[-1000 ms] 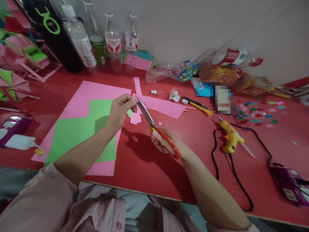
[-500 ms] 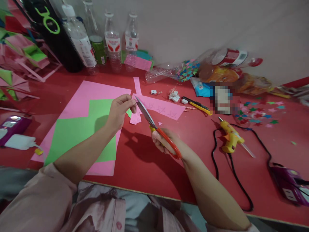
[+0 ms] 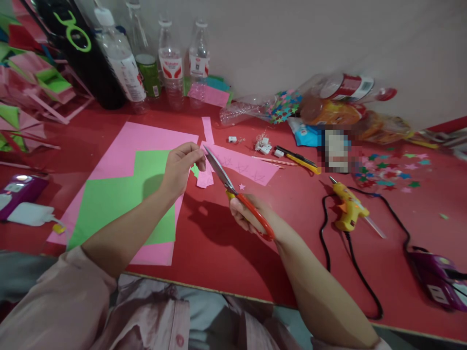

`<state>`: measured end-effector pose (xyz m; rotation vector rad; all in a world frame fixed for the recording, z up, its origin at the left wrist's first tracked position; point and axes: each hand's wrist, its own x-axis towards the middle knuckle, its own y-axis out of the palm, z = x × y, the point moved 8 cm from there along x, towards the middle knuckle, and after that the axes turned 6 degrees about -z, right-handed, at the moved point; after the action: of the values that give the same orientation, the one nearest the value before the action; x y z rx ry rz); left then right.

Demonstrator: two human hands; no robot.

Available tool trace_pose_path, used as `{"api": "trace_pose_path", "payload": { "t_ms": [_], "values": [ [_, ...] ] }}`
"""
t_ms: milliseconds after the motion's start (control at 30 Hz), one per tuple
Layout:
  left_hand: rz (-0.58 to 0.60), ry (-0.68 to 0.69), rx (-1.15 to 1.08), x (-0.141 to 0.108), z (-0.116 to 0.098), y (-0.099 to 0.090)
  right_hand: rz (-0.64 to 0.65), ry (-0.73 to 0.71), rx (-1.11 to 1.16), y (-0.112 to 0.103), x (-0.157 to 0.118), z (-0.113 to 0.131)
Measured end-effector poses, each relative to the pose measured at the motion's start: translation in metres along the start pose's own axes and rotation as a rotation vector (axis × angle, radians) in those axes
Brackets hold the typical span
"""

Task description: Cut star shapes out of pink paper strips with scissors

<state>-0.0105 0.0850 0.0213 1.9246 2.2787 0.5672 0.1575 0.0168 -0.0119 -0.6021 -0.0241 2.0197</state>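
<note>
My left hand (image 3: 184,165) pinches the left end of a pink paper strip (image 3: 248,167) with star outlines drawn along it. In my right hand (image 3: 244,214) is a pair of scissors (image 3: 251,211) with red and yellow handles, fingers wrapped round them. The blades point up and left, their tips by the left fingertips at the strip's end. Whether the tips touch the paper is hard to tell. A small cut pink star (image 3: 242,186) lies on the table beside the blades. Pink paper scraps (image 3: 205,179) and a green bit lie under my left hand.
Green (image 3: 116,204) and pink sheets (image 3: 116,141) lie at left. Bottles (image 3: 171,68) stand along the wall. A yellow glue gun (image 3: 348,204) with its black cord, a yellow cutter knife (image 3: 299,160) and loose coloured stars (image 3: 394,170) are on the right of the red table (image 3: 226,262).
The right end of the pink strip has swung slightly down towards me, uncovering more of a striped stick behind it. Both hands and the scissors have barely moved.
</note>
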Motion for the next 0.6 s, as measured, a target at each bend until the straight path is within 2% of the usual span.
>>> {"api": "trace_pose_path", "payload": {
  "t_ms": [600],
  "values": [
    [0.001,-0.001,-0.003,0.0008,0.0010,-0.0007,-0.001,0.000,-0.034,-0.0014,0.0000,0.0018]
  ]
}}
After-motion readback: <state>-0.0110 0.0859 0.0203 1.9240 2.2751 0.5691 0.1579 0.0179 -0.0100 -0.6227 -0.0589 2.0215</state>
